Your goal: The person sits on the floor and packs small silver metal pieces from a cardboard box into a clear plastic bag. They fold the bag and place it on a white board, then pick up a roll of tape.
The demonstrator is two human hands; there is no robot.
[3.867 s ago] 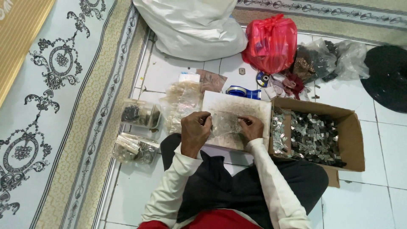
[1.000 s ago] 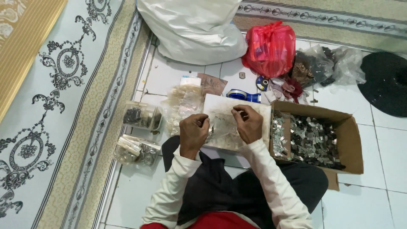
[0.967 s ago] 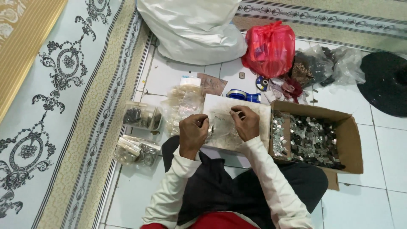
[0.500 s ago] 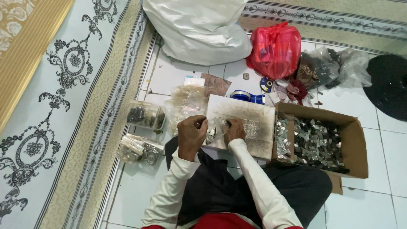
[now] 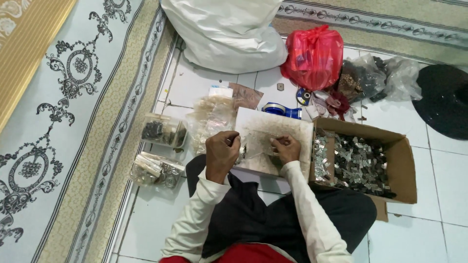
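Both hands now meet over a small clear plastic bag on the board

Since half a second ago the right hand has drawn slightly right, stretching the small clear bag between it and the left hand; fingers of both pinch its ends, so its long axis runs left-right. It lies over the pale board; beyond right, the cardboard box of metal pieces.

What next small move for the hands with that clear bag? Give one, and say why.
Probably bring the right hand over to the box for more metal pieces. Both hands sit on the board, pinching a small clear bag between them, the left hand at its left edge. Whether the bag is full is too small to tell.
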